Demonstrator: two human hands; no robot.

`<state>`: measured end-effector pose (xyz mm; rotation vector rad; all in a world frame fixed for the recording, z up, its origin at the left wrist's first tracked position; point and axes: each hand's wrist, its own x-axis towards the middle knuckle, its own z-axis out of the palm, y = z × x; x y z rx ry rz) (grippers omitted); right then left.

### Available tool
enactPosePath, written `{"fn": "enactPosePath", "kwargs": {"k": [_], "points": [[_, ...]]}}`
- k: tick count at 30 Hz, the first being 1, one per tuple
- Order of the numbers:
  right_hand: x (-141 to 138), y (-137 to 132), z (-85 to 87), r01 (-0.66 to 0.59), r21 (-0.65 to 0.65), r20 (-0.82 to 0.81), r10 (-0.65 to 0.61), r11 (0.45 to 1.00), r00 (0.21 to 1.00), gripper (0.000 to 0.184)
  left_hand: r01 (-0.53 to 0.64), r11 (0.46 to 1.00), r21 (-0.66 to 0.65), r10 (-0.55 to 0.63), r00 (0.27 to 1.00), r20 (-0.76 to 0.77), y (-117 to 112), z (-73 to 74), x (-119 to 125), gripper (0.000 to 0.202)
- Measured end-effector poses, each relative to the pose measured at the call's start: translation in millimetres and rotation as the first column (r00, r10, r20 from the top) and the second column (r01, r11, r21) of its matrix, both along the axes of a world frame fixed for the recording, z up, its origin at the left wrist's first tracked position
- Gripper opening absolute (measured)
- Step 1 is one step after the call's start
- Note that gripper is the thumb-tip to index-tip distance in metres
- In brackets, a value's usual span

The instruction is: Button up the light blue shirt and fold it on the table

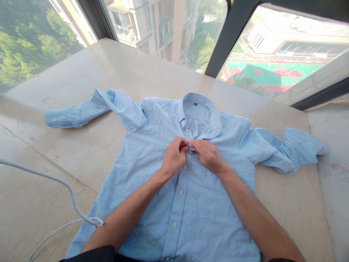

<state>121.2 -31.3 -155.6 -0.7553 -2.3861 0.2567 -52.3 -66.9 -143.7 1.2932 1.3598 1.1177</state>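
Note:
A light blue button-up shirt [152, 160] lies spread face up, collar [216, 122] away from me and sleeves out to both sides. At the upper chest, my left hand [176, 154] pinches the front edge of the shirt. My right hand [208, 153] meets it there, thumb and fingers closed on the same bit of placket. The button between the fingertips is mostly hidden. Below the hands, a button [181, 193] and several others run down the placket. Above them, the collar stands open, with a button [187, 129] showing on the edge.
The shirt rests on a pale stone-like ledge [109, 69] beside windows with dark frames [223, 40]. A white cable [54, 178] loops in at the left, over my left forearm. On the right is a pale floral surface [335, 163].

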Motion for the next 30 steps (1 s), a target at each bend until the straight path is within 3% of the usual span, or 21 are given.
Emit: {"fn": "enactPosePath", "kwargs": {"k": [4,11,24,30], "points": [[0.3,1.1,-1.0,0.02,-0.029,-0.035,-0.021,0.999,0.999,0.042,0.014,0.999,0.033,-0.014,1.0,0.005,-1.4,2.1,0.3,0.004],[1.2,2.7,-0.4,0.012,-0.077,-0.086,-0.019,0.997,0.996,0.036,0.059,0.998,-0.023,-0.057,0.996,0.066,1.4,7.5,-4.4,0.023],[2.9,5.1,-0.2,-0.013,-0.131,-0.191,-0.012,0.991,0.981,0.027,0.003,0.998,-0.056,0.002,0.996,0.09,1.4,3.5,-0.7,0.02],[4.4,4.9,0.1,0.003,-0.189,-0.187,-0.039,0.982,0.982,0.025,-0.016,0.999,0.03,0.017,0.999,-0.05,-1.2,2.9,1.0,0.018]]}}
